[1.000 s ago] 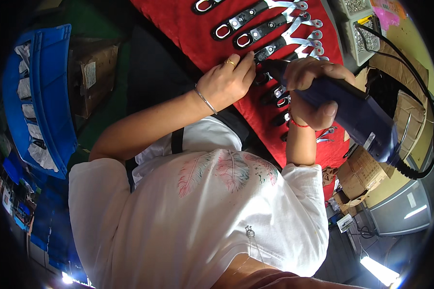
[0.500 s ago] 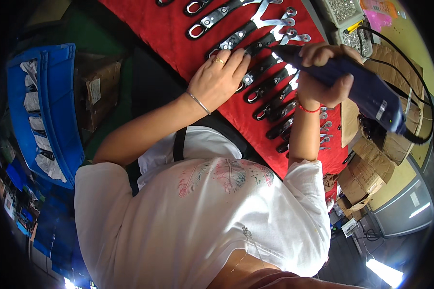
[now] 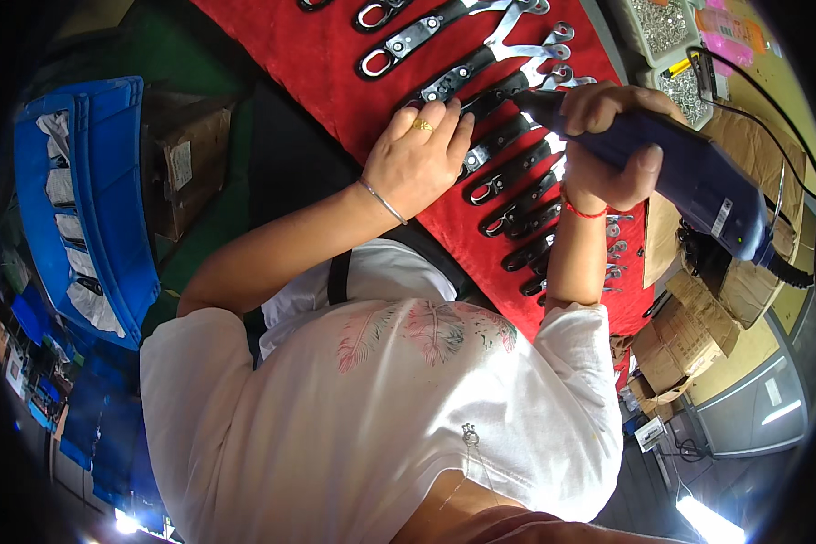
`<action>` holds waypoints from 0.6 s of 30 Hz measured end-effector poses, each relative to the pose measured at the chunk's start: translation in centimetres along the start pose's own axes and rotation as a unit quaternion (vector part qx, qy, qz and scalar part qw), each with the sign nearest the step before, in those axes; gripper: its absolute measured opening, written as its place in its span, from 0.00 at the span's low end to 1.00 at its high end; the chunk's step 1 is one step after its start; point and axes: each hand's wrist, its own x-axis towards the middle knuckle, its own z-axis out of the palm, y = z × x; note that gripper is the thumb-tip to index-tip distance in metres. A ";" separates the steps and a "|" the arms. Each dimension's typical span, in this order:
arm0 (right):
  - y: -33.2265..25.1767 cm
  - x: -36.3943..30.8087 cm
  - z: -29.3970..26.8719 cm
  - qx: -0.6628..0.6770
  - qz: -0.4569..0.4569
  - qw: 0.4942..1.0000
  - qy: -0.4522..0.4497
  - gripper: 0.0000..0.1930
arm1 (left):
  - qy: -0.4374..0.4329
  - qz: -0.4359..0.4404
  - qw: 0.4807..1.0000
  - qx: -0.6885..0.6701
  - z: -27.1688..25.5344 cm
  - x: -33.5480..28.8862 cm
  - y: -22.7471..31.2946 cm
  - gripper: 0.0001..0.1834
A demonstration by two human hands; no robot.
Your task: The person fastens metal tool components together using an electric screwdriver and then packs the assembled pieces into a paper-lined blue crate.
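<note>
My right hand (image 3: pixel 612 136) is wrapped round a dark blue electric screwdriver (image 3: pixel 698 177), its cord trailing off at the right. The screwdriver's black nose points left, at a black-handled tool (image 3: pixel 497 93) with a forked silver end. My left hand (image 3: pixel 417 156) has its fingers closed on the near end of that same handle, opposite the nose. Whether the bit touches a screw is hidden. More tools (image 3: pixel 408 41) of this kind, with oval loops in their handles, lie in a slanting row on both sides of my hands.
A red cloth (image 3: pixel 322 91) covers the work surface. Trays of small metal parts (image 3: pixel 659 25) stand at the far right, near cardboard boxes (image 3: pixel 684 331). Left of me are a blue crate (image 3: pixel 109 208) with wrapped pieces and a brown carton (image 3: pixel 190 159).
The whole view has shifted slightly. Both hands keep nearly the same places, the screwdriver still held with its nose at the same tool.
</note>
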 end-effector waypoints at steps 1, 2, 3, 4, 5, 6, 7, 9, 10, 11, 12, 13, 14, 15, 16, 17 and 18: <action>0.0 0.1 0.2 -0.008 0.007 1.000 -0.015 0.23 | 0.001 0.000 1.000 0.000 0.0 0.0 0.0 0.19; 0.0 0.3 0.6 -0.004 0.005 1.000 -0.017 0.23 | 0.010 -0.003 1.000 0.010 0.1 -0.1 0.1 0.19; -0.1 0.2 0.5 -0.005 0.004 1.000 -0.017 0.23 | 0.020 -0.006 1.000 0.020 0.1 -0.2 0.1 0.19; 0.0 0.0 0.4 -0.004 0.011 1.000 -0.007 0.23 | 0.022 -0.006 1.000 0.021 0.2 -0.3 0.2 0.19; 0.1 0.0 0.3 -0.004 0.018 1.000 0.003 0.23 | 0.028 -0.009 0.999 0.035 0.3 -0.4 0.3 0.19; 0.0 0.0 0.5 -0.004 0.016 1.000 0.001 0.23 | 0.033 -0.011 0.998 0.049 0.4 -0.4 0.4 0.19; -0.3 -0.2 0.7 0.012 0.005 1.000 0.012 0.24 | 0.034 -0.013 0.998 0.049 0.4 -0.5 0.4 0.19; -1.1 -0.2 2.0 0.054 0.002 0.998 0.040 0.26 | 0.047 -0.016 0.997 0.052 0.6 -0.7 0.3 0.18; -1.3 -0.6 2.4 0.040 0.002 0.999 0.016 0.25 | 0.047 -0.016 0.998 0.049 0.6 -0.7 0.2 0.18; -1.4 -0.9 2.8 0.027 0.003 1.000 -0.008 0.24 | 0.048 -0.012 0.998 0.040 0.5 -0.6 0.1 0.17; -1.4 -1.4 3.2 0.025 0.005 1.000 -0.008 0.24 | 0.049 -0.009 0.998 0.032 0.5 -0.7 0.1 0.16; -1.2 -1.6 3.4 0.008 0.012 1.000 -0.007 0.24 | 0.051 -0.009 0.998 0.032 0.5 -0.7 0.0 0.16; -1.0 -1.7 3.6 -0.010 0.020 1.000 -0.007 0.24 | 0.063 -0.011 0.998 0.027 0.6 -0.7 0.0 0.15; -0.9 -1.5 3.6 -0.010 0.019 1.000 -0.009 0.24 | 0.075 -0.012 0.997 0.022 0.6 -0.6 -0.1 0.14; -0.9 -1.5 3.6 -0.022 0.009 1.000 -0.006 0.24 | 0.074 -0.014 0.997 0.022 0.6 -0.6 -0.1 0.14; -0.8 -1.5 3.7 -0.035 0.000 0.999 -0.003 0.24 | 0.071 -0.008 0.997 0.025 0.6 -0.5 -0.1 0.13; -0.7 -1.5 3.8 -0.035 0.000 0.999 -0.004 0.24 | 0.067 -0.002 0.997 0.028 0.6 -0.5 -0.2 0.13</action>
